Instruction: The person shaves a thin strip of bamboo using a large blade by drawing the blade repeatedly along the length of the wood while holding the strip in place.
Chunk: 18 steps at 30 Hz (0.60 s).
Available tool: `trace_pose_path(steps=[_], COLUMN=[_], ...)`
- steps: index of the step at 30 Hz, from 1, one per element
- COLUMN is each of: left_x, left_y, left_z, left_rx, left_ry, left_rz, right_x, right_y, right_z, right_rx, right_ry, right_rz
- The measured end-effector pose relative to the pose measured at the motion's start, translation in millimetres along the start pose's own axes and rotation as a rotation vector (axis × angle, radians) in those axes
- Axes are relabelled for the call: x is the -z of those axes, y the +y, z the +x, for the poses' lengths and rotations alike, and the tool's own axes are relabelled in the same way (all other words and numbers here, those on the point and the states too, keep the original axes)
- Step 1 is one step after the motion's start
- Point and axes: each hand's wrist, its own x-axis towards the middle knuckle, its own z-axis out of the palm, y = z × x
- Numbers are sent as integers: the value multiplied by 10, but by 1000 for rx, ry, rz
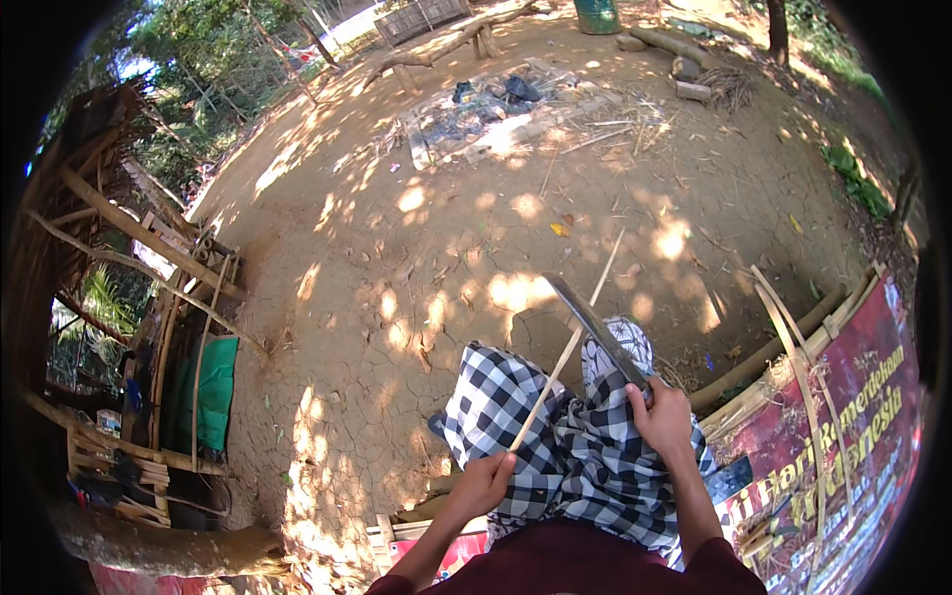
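Note:
In my left hand [482,485] is the lower end of a long, thin bamboo strip [548,385], which slants up and away to the right over my checkered black-and-white cloth [506,402]. My right hand [659,420] grips the handle of a machete [600,334], its dark blade pointing forward and to the left. Blade and strip cross in front of my knees; whether they touch I cannot tell. The fingers of both hands are closed, and the machete's handle is mostly hidden by my right hand.
Beside me on the right, a red printed banner [853,397] carries loose bamboo strips [793,347]. To the left stands a wooden pole structure [149,238] with a green sheet [215,392]. Farther ahead lie an ash heap [496,114], a log bench [456,42] and a green drum [597,15].

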Motion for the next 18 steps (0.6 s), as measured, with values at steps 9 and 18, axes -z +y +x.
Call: trace_pose_path(steps=[9, 18], left_x=[960, 1225], left_y=[486, 1143], left_z=[368, 697], left_rx=[-85, -330], left_ry=[655, 613], left_rz=[560, 697], right_x=[-105, -23], right_y=[7, 41], right_z=[-298, -301], right_rx=[99, 96], right_ry=[36, 66], right_rz=[126, 373])
